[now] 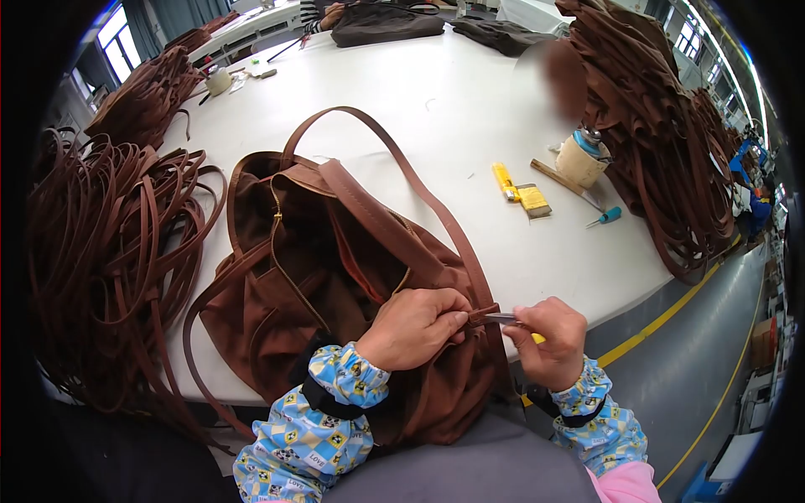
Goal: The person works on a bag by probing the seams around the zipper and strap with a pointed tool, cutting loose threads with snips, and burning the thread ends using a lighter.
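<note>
A brown bag with its zipped top gaping lies at the table's near edge, partly over my lap. My left hand is closed in a pinch on a narrow brown strap end at the bag's right side. In my right hand, closed, is a pointed metal tool with a yellow handle. Its tip meets the strap end beside my left fingertips. A long handle arches up from the bag. The exact shape of the tool is mostly hidden by my fingers.
Brown straps are heaped at left, and brown bags are piled at right. On the white table are a yellow lighter, yellow thread, a brush, a pot and a blue-handled tool. Another person's hand shows beyond.
</note>
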`<action>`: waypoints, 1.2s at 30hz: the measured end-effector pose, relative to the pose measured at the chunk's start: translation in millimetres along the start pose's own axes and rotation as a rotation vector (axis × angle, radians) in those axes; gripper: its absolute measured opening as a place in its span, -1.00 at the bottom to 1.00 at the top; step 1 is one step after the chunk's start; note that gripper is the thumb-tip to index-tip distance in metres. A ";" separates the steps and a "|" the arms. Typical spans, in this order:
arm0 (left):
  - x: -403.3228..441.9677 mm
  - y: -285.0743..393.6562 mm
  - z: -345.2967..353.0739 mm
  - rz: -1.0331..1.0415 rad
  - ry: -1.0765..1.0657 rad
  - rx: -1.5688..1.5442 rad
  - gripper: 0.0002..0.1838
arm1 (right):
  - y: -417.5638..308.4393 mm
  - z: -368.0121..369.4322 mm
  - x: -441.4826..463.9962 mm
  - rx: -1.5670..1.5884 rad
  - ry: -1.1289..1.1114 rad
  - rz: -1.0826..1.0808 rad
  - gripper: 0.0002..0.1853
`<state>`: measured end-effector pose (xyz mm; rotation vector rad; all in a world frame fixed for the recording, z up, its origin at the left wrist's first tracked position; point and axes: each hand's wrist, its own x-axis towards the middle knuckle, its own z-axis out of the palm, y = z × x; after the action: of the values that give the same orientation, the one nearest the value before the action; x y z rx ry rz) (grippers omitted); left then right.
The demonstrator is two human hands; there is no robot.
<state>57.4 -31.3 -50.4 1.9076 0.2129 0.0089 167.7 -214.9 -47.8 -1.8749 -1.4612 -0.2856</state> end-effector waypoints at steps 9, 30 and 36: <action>-2.0 2.8 1.6 -0.060 0.017 -0.032 -0.81 | -10.1 1.3 4.9 -0.028 -0.109 0.019 -0.77; -6.5 -4.7 8.4 0.216 0.194 0.100 -0.80 | 117.7 8.8 130.1 -0.460 -0.543 0.515 -0.83; -3.6 -8.3 7.6 0.277 0.203 0.023 -0.80 | 142.7 58.5 154.4 -0.840 -0.686 -0.024 -0.83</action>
<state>53.5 -36.3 -60.4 1.9451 0.0841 0.3888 333.6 -73.5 -58.2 -2.8188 -2.0072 -0.3111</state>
